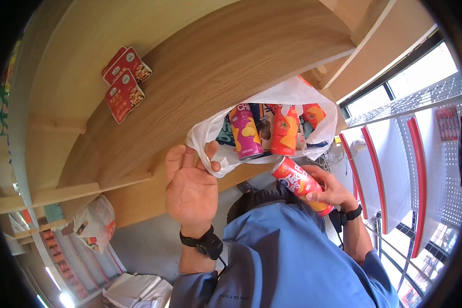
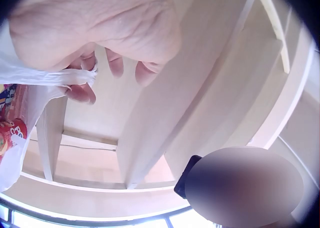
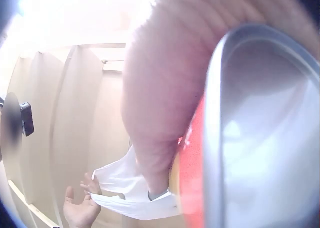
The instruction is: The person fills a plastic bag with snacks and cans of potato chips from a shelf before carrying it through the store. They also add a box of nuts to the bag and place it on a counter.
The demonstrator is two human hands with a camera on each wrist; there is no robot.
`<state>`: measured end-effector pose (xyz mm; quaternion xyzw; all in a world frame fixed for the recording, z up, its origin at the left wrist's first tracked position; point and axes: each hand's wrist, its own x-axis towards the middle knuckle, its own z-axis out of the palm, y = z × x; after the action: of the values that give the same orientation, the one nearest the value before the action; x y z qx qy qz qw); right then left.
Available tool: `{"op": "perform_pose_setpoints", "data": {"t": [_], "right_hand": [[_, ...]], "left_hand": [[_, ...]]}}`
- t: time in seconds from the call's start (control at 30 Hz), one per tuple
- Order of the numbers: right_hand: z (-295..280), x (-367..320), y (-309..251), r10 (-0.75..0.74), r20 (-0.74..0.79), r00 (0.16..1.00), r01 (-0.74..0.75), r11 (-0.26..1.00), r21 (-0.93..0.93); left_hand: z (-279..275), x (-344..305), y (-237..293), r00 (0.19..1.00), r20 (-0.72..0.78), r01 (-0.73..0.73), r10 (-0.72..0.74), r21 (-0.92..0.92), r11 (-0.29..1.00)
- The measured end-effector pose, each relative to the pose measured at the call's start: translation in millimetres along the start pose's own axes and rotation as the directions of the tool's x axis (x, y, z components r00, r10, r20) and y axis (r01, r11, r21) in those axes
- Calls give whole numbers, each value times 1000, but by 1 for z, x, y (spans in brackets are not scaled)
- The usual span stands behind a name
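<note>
Red can (image 3: 192,178) outside, gripped by my right hand (image 1: 334,190); other cans (image 1: 245,131) already inside the bag (image 1: 201,134) my left hand (image 1: 192,194) pinches.

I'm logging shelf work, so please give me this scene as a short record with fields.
left hand: pinches the edge of the white bag
right hand: grips a red can outside the bag
bag mouth: open
in bag: purple can, second red can, other packs
wooden surface: overlapping red packs
</note>
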<state>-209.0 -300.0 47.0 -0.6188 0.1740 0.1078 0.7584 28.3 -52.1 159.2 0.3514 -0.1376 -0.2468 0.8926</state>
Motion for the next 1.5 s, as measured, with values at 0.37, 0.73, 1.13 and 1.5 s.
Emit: {"op": "perform_pose_setpoints", "data": {"t": [0.37,0.73,1.13,1.5], "right_hand": [[-1,10,3,-36,-382,924,128,967,219],[7,27,-16,-18,-398,917,156,935,318],[20,119,-103,-443,-218,869,5,448,-894],[85,203,-95,-632,-45,774,119,214,-969]], "left_hand": [[7,1,-11,990,91,106,-105,-7,994],[6,-6,-8,996,54,66,-66,0,998],[3,-27,1,995,54,88,-86,-24,996],[-23,-78,46,991,-132,-35,20,-112,993]]}}
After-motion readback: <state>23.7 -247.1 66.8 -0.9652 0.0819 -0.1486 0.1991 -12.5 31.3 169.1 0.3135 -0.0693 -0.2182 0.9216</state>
